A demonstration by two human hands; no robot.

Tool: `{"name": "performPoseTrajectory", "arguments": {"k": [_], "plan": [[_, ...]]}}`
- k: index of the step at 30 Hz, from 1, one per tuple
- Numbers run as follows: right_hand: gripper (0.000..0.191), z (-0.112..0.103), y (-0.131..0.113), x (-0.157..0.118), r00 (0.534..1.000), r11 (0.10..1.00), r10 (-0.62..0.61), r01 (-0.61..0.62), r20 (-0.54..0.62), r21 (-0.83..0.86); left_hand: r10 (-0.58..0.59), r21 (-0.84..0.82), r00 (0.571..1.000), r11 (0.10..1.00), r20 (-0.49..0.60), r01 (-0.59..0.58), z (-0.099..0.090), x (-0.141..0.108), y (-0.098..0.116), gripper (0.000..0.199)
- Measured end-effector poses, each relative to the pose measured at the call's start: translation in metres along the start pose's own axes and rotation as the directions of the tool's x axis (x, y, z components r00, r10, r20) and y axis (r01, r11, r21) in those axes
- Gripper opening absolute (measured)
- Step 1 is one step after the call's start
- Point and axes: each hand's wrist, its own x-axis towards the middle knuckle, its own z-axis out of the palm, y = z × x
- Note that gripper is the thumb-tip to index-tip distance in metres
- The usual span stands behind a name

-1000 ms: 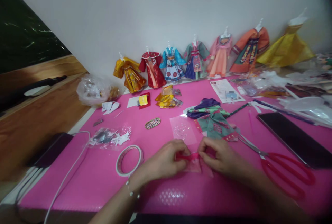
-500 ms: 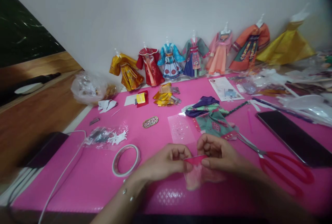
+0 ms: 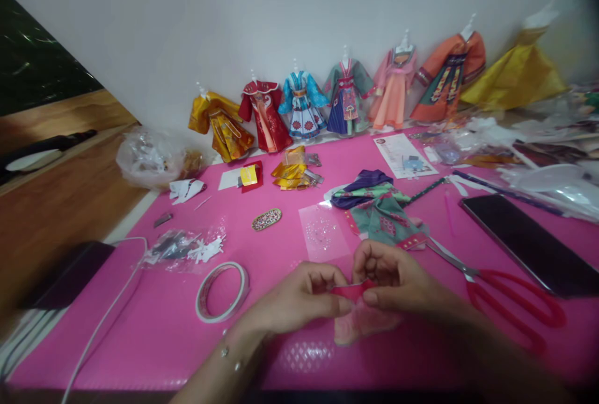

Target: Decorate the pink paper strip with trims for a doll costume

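Both hands pinch a small piece of pink fabric [image 3: 362, 323] with a brighter pink-red band along its top edge, held low over the front of the table. My left hand [image 3: 311, 291] has thumb and curled fingers closed on the band's left end. My right hand [image 3: 393, 279] grips its other end, thumb in front and fingers bent behind. Just beyond them lie folded green and purple fabric pieces [image 3: 381, 210] and a clear sheet of tiny rhinestones [image 3: 322, 229]. Red-handled scissors [image 3: 515, 295] rest right of my right hand; their tips reach the green fabric.
A tape roll [image 3: 202, 298] lies left of my left hand. Beyond are an oval patterned piece [image 3: 266, 220], a bag of white bits [image 3: 187, 248] and gold packets [image 3: 292, 173]. A phone [image 3: 528, 245] sits right. Miniature dresses [image 3: 302, 107] lean along the wall.
The view has shifted slightly, so the table items sit a little further left. My left thumb has slid a bit to the right along the fabric; both hands still hold it.
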Motion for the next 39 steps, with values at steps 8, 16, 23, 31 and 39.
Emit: {"name": "performPoseTrajectory", "arguments": {"k": [8, 16, 23, 31, 39], "plan": [[0.031, 0.000, -0.002, 0.001, 1.000, 1.000, -0.012, 0.012, 0.011, 0.022, 0.006, -0.002, 1.000, 1.000, -0.003, -0.006, 0.000, 0.000, -0.002, 0.029], [0.035, 0.001, 0.002, 0.000, 0.999, 0.999, 0.044, -0.043, -0.014, 0.007, 0.017, -0.010, 0.999, 1.000, -0.034, -0.018, 0.002, -0.001, -0.006, 0.027], [0.033, 0.003, 0.001, 0.000, 0.996, 0.995, 0.091, -0.091, -0.007, -0.033, 0.027, -0.030, 0.999, 0.999, -0.026, -0.028, 0.003, -0.002, -0.009, 0.030], [0.024, 0.002, 0.003, -0.001, 0.995, 0.994, 0.097, -0.097, -0.006, -0.053, 0.025, -0.016, 0.999, 1.000, -0.042, -0.026, 0.002, -0.001, -0.012, 0.027], [0.025, 0.004, 0.000, 0.000, 0.995, 0.994, 0.100, -0.100, -0.007, -0.046, 0.020, -0.057, 0.999, 0.998, -0.039, -0.023, 0.005, 0.001, -0.014, 0.027]]}}
